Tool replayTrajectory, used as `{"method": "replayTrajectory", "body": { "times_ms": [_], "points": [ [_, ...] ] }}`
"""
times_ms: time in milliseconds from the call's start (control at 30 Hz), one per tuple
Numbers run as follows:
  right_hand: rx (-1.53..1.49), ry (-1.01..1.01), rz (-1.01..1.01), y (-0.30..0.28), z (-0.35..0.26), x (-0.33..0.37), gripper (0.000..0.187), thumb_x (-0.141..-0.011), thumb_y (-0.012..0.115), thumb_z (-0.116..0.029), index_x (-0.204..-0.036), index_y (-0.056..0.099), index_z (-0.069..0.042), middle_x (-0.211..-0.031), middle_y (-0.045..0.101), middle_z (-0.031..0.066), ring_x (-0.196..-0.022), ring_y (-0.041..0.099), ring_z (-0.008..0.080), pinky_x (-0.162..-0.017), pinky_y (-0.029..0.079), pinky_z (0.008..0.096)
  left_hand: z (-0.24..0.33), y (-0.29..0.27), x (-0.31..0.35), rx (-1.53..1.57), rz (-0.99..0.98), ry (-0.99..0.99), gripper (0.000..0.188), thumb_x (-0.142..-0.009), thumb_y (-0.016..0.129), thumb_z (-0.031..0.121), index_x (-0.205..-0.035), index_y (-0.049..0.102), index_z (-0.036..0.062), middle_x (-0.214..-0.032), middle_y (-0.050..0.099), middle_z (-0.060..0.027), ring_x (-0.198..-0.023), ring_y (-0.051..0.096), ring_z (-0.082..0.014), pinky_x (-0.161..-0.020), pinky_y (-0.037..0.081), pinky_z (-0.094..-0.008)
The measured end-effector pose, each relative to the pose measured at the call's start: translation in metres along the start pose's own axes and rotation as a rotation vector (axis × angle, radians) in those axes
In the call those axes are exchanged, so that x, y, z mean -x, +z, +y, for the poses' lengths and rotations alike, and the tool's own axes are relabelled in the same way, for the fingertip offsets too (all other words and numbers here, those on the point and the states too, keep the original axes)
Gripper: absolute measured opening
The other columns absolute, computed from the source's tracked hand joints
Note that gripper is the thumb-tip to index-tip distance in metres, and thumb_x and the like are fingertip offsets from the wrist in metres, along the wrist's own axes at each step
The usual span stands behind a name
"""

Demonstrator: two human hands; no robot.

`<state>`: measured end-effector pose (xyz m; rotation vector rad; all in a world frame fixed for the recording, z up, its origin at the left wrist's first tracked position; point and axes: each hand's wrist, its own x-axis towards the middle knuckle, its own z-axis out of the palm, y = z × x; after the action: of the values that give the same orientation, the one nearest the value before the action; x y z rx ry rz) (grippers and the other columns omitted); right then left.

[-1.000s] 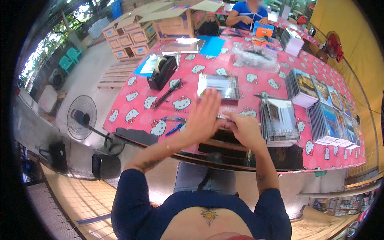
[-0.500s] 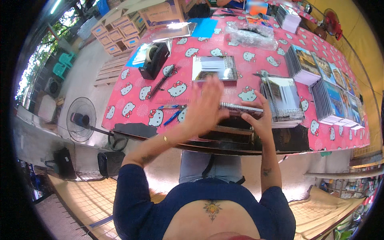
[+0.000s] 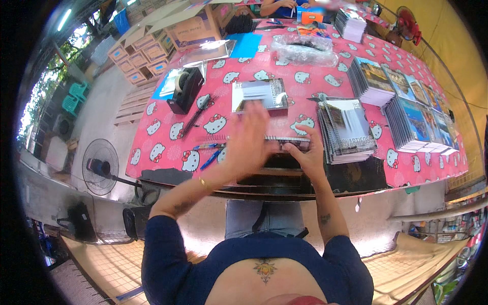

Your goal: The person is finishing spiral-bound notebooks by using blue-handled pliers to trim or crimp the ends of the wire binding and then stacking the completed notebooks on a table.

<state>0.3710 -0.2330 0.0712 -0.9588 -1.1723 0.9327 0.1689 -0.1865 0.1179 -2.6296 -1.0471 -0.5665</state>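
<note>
A spiral-bound notebook (image 3: 286, 138) is held at the table's near edge, its coil side facing up. My right hand (image 3: 307, 151) is closed on its right end, thumb in front and fingers behind. My left hand (image 3: 247, 138) reaches over the notebook's left part with fingers stretched out, smeared by motion; whether it touches the notebook I cannot tell. Just beyond lies another notebook (image 3: 258, 95) with a waterfall picture on its cover. To the right of my right hand stands a stack of similar spiral notebooks (image 3: 348, 127).
Left of my hands lie blue pens (image 3: 209, 158), a slender dark object (image 3: 195, 119) and a black tape dispenser (image 3: 187, 91). More notebook stacks (image 3: 373, 84) fill the right side. Clear plastic wrap (image 3: 305, 51) and cartons (image 3: 190, 28) are farther off. Another person's hands (image 3: 290, 4) show at the far end.
The whole view has shifted slightly. My left hand stays over the notebook, still blurred by movement, while my right hand keeps its grip on the right end.
</note>
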Motion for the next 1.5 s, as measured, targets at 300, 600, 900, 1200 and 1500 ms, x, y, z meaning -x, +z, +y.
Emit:
{"method": "replayTrajectory", "body": {
  "times_ms": [300, 600, 900, 1200, 1500],
  "points": [
    [0.041, 0.104, -0.216, -0.014, 0.0, -0.001, 0.037, -0.093, 0.066, -0.003, -0.128, 0.053, -0.002, -0.104, 0.064, 0.0045, -0.101, 0.063, 0.0117, -0.087, 0.051, 0.0268, 0.015, -0.002, -0.006, 0.001, -0.104, 0.039, 0.082, -0.095, 0.048, 0.055, -0.149, 0.032, -0.0037, -0.157, 0.031, -0.0229, -0.148, 0.026, -0.0347, -0.118, 0.014, -0.0577],
    [0.093, 0.152, -0.278, -0.022, 0.005, -0.001, 0.023, -0.097, 0.063, -0.012, -0.116, 0.065, 0.001, -0.095, 0.068, 0.0006, -0.09, 0.06, 0.0076, -0.081, 0.049, 0.027, 0.026, 0.006, -0.006, 0.044, -0.063, 0.057, 0.084, -0.094, 0.047, 0.057, -0.149, 0.032, -0.0035, -0.157, 0.029, -0.0236, -0.149, 0.023, -0.0337, -0.117, 0.011, -0.0604],
    [0.213, 0.035, -0.323, -0.023, 0.009, 0.003, 0.025, -0.096, 0.062, -0.01, -0.118, 0.064, 0.002, -0.094, 0.07, 0.0056, -0.088, 0.058, 0.0087, -0.078, 0.05, 0.0299, 0.041, 0.04, 0.031, 0.169, -0.052, 0.245, 0.09, -0.091, 0.049, 0.06, -0.149, 0.03, -0.0061, -0.157, 0.027, -0.0273, -0.149, 0.019, -0.0408, -0.115, 0.009, -0.0649],
    [0.178, 0.007, -0.266, -0.016, 0.01, 0.003, 0.025, -0.095, 0.062, -0.01, -0.118, 0.063, 0.002, -0.09, 0.07, 0.0065, -0.083, 0.053, 0.0057, -0.072, 0.049, 0.0285, 0.051, 0.024, 0.025, 0.265, 0.012, 0.268, 0.083, -0.097, 0.043, 0.055, -0.15, 0.028, -0.0071, -0.159, 0.023, -0.0267, -0.15, 0.016, -0.039, -0.118, 0.003, -0.0584],
    [0.197, -0.081, -0.231, -0.031, -0.022, 0.003, 0.03, -0.094, 0.066, -0.01, -0.122, 0.065, 0.0, -0.106, 0.07, 0.0061, -0.091, 0.063, 0.0127, -0.077, 0.051, 0.0289, 0.039, 0.0, -0.004, 0.318, 0.063, 0.085, 0.062, -0.1, 0.047, 0.045, -0.142, 0.042, -0.0003, -0.148, 0.041, -0.0206, -0.142, 0.034, -0.0347, -0.117, 0.006, -0.0618]
  ]
}}
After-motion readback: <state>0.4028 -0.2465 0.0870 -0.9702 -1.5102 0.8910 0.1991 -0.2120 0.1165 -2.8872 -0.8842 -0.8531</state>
